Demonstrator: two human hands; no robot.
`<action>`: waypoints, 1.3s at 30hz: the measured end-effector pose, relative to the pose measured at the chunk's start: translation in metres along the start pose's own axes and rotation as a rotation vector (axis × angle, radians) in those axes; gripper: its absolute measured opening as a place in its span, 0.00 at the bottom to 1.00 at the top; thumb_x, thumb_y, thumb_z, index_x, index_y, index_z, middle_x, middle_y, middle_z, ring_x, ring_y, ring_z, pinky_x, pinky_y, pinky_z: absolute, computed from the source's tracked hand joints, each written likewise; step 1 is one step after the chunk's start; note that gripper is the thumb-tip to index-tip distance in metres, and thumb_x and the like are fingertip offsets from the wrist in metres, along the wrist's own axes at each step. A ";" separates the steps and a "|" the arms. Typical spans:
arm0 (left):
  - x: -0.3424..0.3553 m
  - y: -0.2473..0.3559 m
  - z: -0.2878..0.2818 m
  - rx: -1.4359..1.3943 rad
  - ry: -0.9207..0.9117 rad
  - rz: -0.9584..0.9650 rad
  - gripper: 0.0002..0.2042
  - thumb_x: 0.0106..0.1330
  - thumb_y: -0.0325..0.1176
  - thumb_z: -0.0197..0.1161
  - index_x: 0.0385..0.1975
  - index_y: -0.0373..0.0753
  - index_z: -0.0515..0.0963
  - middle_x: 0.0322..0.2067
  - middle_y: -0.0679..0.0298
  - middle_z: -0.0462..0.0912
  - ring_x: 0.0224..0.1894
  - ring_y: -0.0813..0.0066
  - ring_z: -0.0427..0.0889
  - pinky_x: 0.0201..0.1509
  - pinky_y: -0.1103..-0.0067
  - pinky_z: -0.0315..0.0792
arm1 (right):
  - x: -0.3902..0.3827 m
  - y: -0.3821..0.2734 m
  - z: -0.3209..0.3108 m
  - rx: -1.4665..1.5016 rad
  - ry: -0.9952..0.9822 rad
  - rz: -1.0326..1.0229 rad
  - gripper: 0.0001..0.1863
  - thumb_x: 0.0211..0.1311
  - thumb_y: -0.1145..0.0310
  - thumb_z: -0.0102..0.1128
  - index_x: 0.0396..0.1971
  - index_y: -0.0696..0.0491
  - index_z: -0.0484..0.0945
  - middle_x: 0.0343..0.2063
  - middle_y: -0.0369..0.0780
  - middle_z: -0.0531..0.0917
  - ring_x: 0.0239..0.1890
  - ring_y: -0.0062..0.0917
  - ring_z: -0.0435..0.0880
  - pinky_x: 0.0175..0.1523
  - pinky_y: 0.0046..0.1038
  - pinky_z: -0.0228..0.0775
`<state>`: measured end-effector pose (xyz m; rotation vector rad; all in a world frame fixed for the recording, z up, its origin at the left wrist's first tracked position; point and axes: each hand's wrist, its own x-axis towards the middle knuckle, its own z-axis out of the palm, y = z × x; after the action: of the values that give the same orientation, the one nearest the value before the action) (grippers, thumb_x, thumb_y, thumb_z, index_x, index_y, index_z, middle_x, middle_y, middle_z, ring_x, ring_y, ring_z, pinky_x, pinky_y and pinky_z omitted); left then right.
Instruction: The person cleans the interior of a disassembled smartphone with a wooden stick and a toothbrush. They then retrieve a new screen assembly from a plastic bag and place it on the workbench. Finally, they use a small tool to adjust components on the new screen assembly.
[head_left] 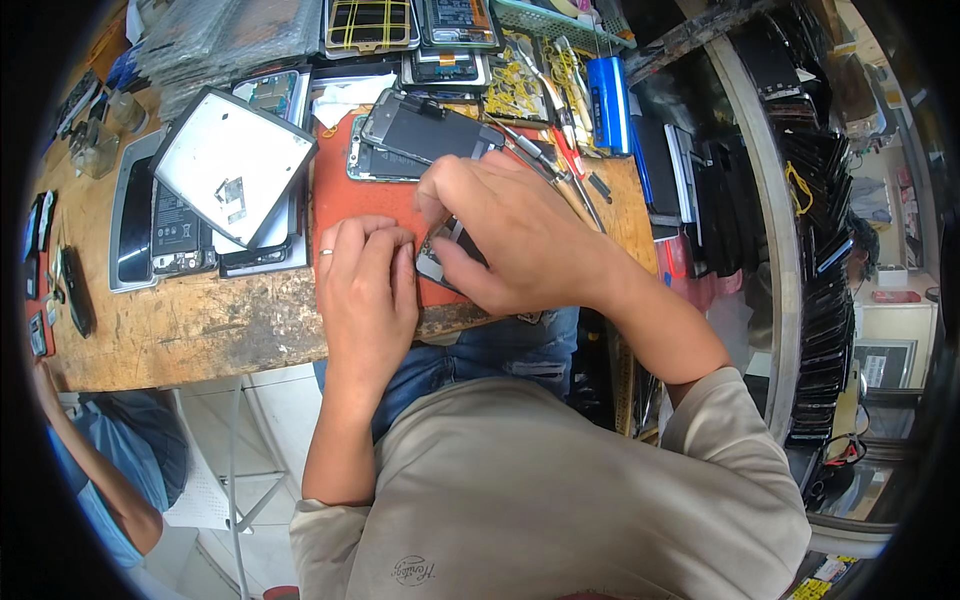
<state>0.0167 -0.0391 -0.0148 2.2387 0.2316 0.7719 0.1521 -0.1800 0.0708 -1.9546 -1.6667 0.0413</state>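
Phone point(430, 268): on mat point(336, 190), near counter's point(260, 315) front edge; a nudge could drop it.
Left hand point(367, 278): bent beside it, hold unclear.
Right hand point(510, 235): curled over it, grip hidden; slipping could scratch it.

Left grip point(368, 268) (back uppermost) has fingers bent; right grip point(512, 232) arches, thumb below curled fingers.

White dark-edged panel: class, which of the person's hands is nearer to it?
Left. The left hand is below and right of the panel; the right hand is farther right.
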 end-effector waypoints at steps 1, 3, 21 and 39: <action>0.000 0.001 0.000 0.002 0.000 -0.002 0.04 0.67 0.22 0.69 0.39 0.34 0.84 0.43 0.54 0.84 0.50 0.50 0.81 0.56 0.60 0.75 | -0.001 0.001 0.001 0.025 -0.007 0.043 0.15 0.58 0.81 0.60 0.44 0.56 0.71 0.36 0.45 0.82 0.37 0.46 0.83 0.45 0.44 0.70; 0.001 0.001 0.000 0.001 0.002 -0.002 0.04 0.66 0.23 0.70 0.38 0.34 0.84 0.43 0.54 0.84 0.49 0.50 0.81 0.55 0.60 0.75 | -0.002 0.004 0.002 0.073 -0.024 0.133 0.14 0.61 0.82 0.60 0.45 0.58 0.72 0.37 0.45 0.83 0.39 0.44 0.84 0.48 0.42 0.75; 0.001 0.002 0.000 -0.037 0.001 -0.063 0.06 0.64 0.21 0.73 0.34 0.35 0.81 0.38 0.57 0.84 0.46 0.53 0.81 0.53 0.61 0.73 | -0.007 0.027 0.004 0.128 0.187 0.246 0.10 0.70 0.81 0.65 0.41 0.56 0.72 0.29 0.39 0.82 0.29 0.28 0.85 0.35 0.30 0.77; 0.001 0.001 -0.001 -0.025 0.002 -0.047 0.06 0.74 0.27 0.68 0.34 0.33 0.80 0.39 0.54 0.85 0.45 0.51 0.81 0.54 0.61 0.73 | -0.015 0.078 -0.072 -0.413 0.023 0.639 0.32 0.68 0.67 0.76 0.67 0.56 0.71 0.24 0.46 0.85 0.33 0.50 0.89 0.42 0.49 0.80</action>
<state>0.0163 -0.0386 -0.0134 2.2012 0.2733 0.7481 0.2457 -0.2271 0.0930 -2.7186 -1.0248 -0.0922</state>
